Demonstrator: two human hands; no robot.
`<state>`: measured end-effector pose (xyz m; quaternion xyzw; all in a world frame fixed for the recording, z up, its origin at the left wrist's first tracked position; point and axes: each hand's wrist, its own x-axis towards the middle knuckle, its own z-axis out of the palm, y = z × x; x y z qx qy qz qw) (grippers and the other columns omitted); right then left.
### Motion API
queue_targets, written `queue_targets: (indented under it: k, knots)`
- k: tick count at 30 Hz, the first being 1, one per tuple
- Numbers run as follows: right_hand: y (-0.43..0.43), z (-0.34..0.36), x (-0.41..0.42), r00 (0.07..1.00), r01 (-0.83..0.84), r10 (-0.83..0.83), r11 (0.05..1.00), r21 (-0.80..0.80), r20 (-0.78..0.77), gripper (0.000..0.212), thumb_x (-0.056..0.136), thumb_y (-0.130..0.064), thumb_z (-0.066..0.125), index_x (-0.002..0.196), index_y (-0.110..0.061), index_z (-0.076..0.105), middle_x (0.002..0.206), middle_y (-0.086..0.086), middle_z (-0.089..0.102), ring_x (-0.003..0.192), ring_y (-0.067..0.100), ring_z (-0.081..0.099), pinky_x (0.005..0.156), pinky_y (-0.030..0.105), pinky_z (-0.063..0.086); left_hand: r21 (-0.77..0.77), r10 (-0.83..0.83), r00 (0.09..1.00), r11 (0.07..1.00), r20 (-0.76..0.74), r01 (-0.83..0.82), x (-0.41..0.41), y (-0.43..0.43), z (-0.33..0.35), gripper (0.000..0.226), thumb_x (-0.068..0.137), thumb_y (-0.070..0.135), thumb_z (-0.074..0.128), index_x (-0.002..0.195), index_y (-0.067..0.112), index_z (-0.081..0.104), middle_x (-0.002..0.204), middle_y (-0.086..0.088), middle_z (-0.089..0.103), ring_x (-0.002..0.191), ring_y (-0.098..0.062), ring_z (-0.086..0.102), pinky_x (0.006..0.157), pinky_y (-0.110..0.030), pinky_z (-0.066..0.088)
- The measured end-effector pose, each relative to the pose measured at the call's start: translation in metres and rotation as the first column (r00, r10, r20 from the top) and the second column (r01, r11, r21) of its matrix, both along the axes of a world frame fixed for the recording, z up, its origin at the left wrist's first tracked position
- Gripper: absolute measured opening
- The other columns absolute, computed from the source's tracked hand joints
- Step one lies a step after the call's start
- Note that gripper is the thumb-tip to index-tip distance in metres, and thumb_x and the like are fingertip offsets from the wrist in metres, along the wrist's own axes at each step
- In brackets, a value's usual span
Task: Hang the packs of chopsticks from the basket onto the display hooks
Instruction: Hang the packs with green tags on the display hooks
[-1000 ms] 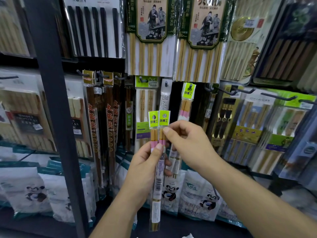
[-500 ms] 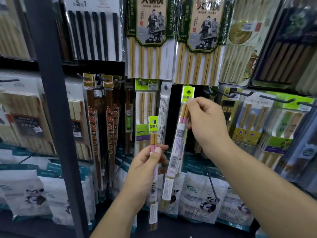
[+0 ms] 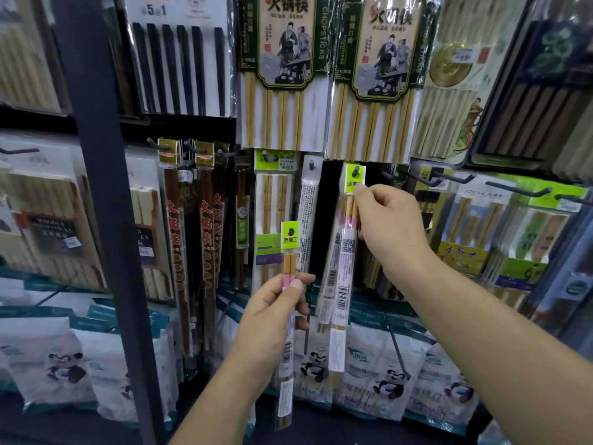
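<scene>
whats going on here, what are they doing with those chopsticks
A person is stocking a shop wall of hanging chopsticks. The right hand pinches a slim pack of chopsticks near its top, and the pack's green tag appears to sit on a display hook, whose tip shows through the hole. The left hand holds a second pack upright lower down, not yet hung.

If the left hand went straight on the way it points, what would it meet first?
Probably the hanging white-backed pack, met first by the held pack in the left hand; depth unclear.
</scene>
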<state>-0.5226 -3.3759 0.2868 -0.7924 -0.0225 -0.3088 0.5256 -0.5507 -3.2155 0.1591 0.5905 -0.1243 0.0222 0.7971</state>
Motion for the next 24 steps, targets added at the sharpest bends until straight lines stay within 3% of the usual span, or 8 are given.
queue_targets:
  k: [4, 8, 11, 14, 19, 21, 24]
  knots:
    - [-0.004, -0.012, -0.003, 0.999, 0.042, -0.042, 0.999, -0.024, -0.02, 0.05, 0.1, -0.047, 0.055, 0.082, -0.002, 0.067, 0.08, 0.019, 0.065, 0.065, 0.02, 0.055, 0.073, 0.047, 0.056, -0.027, -0.03, 0.999, 0.999, -0.04, 0.029, 0.001, 0.0, 0.0, 0.028, 0.093, 0.033, 0.056, 0.106, 0.031, 0.08, 0.077, -0.001, 0.061, 0.07, -0.017, 0.061, 0.072, -0.039, 0.05]
    - [-0.01, -0.032, -0.013, 0.996, 0.062, -0.066, 0.996, -0.068, -0.059, 0.042, 0.098, -0.046, 0.06, 0.078, -0.01, 0.066, 0.073, 0.009, 0.067, 0.056, 0.011, 0.055, 0.06, 0.033, 0.049, -0.008, -0.046, 0.999, 0.999, -0.03, 0.045, 0.001, -0.003, -0.002, 0.031, 0.109, 0.019, 0.051, 0.113, 0.034, 0.078, 0.074, -0.001, 0.063, 0.071, -0.017, 0.07, 0.078, -0.032, 0.059]
    - [-0.009, -0.043, -0.027, 0.995, -0.048, 0.039, 0.995, -0.092, -0.092, 0.033, 0.098, -0.04, 0.062, 0.077, -0.015, 0.067, 0.073, 0.006, 0.066, 0.059, 0.014, 0.056, 0.061, 0.031, 0.05, 0.002, -0.066, 0.997, 0.998, 0.029, 0.066, -0.003, -0.007, 0.006, 0.028, 0.108, 0.012, 0.051, 0.126, 0.022, 0.071, 0.072, 0.001, 0.063, 0.075, -0.012, 0.069, 0.084, -0.034, 0.062]
    - [0.0, -0.044, -0.04, 0.976, -0.209, 0.197, 0.968, -0.139, -0.095, 0.021, 0.098, -0.036, 0.064, 0.08, -0.025, 0.071, 0.08, 0.004, 0.067, 0.073, 0.018, 0.061, 0.067, 0.031, 0.053, 0.038, -0.046, 0.992, 0.998, 0.114, 0.042, -0.008, -0.009, 0.018, 0.023, 0.103, 0.01, 0.059, 0.119, 0.017, 0.073, 0.079, 0.002, 0.071, 0.081, -0.013, 0.07, 0.086, -0.036, 0.062]
    - [0.006, -0.029, -0.048, 0.954, -0.297, 0.298, 0.937, -0.184, -0.026, 0.029, 0.1, -0.026, 0.062, 0.071, -0.026, 0.066, 0.061, -0.008, 0.052, 0.058, 0.004, 0.045, 0.057, 0.019, 0.04, 0.045, 0.029, 0.989, 0.998, 0.147, -0.036, -0.021, -0.009, 0.028, 0.024, 0.089, 0.022, 0.073, 0.112, 0.014, 0.076, 0.091, 0.001, 0.078, 0.085, -0.007, 0.073, 0.077, -0.021, 0.058]
    - [0.007, -0.022, -0.047, 0.959, -0.282, 0.285, 0.942, -0.181, -0.01, 0.03, 0.101, -0.026, 0.061, 0.071, -0.024, 0.066, 0.061, -0.007, 0.053, 0.06, 0.005, 0.047, 0.059, 0.024, 0.043, 0.066, 0.046, 0.987, 0.996, 0.155, -0.057, -0.022, -0.011, 0.035, 0.03, 0.087, 0.026, 0.074, 0.115, 0.014, 0.075, 0.094, 0.002, 0.079, 0.084, -0.002, 0.072, 0.071, -0.015, 0.053]
    - [0.006, -0.006, -0.04, 0.975, -0.214, 0.218, 0.973, -0.086, 0.047, 0.03, 0.102, -0.022, 0.058, 0.075, -0.016, 0.069, 0.074, 0.009, 0.063, 0.067, 0.016, 0.055, 0.07, 0.042, 0.054, 0.149, 0.053, 0.977, 0.985, 0.205, -0.085, -0.015, -0.015, 0.05, 0.015, 0.097, 0.025, 0.069, 0.109, 0.02, 0.076, 0.086, 0.012, 0.077, 0.077, 0.003, 0.068, 0.07, -0.014, 0.05]
